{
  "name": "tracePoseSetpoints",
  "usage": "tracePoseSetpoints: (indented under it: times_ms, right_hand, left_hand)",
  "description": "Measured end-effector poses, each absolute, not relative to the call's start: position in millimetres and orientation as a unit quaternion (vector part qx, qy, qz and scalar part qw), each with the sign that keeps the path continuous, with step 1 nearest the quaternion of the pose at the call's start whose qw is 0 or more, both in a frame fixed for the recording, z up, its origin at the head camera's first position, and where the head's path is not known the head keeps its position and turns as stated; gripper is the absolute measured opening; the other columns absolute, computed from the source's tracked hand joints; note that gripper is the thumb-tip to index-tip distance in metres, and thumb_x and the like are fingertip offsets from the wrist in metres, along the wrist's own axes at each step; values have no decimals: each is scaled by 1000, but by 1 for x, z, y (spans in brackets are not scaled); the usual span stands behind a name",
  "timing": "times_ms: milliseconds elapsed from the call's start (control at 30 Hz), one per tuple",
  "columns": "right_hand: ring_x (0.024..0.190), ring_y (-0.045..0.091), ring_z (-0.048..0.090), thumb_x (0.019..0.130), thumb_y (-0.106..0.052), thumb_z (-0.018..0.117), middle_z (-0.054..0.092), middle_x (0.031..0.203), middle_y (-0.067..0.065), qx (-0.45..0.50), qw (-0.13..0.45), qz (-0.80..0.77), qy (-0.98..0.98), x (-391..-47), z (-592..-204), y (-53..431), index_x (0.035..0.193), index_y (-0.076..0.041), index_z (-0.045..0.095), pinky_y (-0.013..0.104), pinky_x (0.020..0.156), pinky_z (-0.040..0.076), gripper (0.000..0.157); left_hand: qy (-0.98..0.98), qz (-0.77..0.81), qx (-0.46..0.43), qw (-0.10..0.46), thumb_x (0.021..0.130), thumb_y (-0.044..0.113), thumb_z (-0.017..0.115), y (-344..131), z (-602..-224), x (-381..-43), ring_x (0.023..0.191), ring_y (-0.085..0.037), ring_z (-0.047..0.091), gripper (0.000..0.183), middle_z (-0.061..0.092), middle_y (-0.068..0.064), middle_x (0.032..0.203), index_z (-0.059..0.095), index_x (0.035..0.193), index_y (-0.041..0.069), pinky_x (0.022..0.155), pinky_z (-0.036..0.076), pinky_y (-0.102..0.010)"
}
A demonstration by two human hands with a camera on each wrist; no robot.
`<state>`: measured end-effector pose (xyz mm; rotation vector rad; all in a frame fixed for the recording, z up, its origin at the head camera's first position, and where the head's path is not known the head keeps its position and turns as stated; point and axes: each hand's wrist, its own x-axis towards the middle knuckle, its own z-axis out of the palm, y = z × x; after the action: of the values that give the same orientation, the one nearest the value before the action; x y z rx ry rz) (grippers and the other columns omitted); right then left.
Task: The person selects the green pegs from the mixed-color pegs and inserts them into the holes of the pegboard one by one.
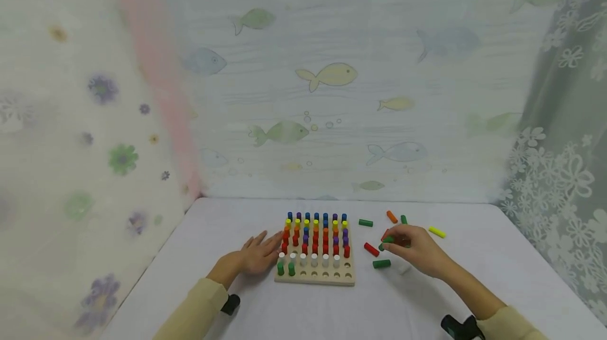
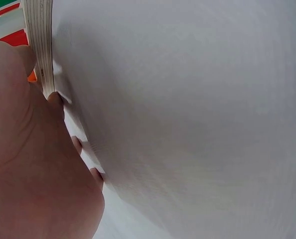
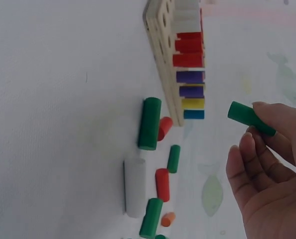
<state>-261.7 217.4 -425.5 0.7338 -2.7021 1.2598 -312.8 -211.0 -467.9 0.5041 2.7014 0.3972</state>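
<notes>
A wooden pegboard (image 1: 315,280) stands on the white table, filled with rows of coloured pegs. Along its nearest row, two green pegs (image 1: 291,269) stand at the left end, beside several bare holes. My left hand (image 1: 260,255) lies on the cloth at the board's left side, fingers extended and fingertips right at its edge. Between thumb and fingers of my right hand (image 1: 419,250) a green peg (image 3: 243,114) is pinched, raised above the table to the right of the board. The right wrist view shows its other fingers loosely bent.
Loose pegs lie scattered right of the board: a green peg (image 1: 381,264), a red peg (image 1: 371,250), an orange peg (image 1: 391,216), a yellow peg (image 1: 437,232) and a white peg (image 3: 135,188) among them. A fish-patterned curtain (image 1: 332,134) hangs behind the table.
</notes>
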Motion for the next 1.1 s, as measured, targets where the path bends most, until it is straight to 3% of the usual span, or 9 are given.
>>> tracePoseSetpoints:
  times_ms: [1100]
  right_hand:
    - [80, 8, 62, 93, -18, 76, 69, 93, -8, 295, 11, 417, -860, -260, -428, 170, 105, -9, 73, 29, 74, 57, 15]
  left_hand:
    - [957, 141, 181, 176, 109, 43, 39, -214, -472, -316, 158, -37, 7, 63, 24, -2, 170, 18, 166, 23, 124, 3, -62]
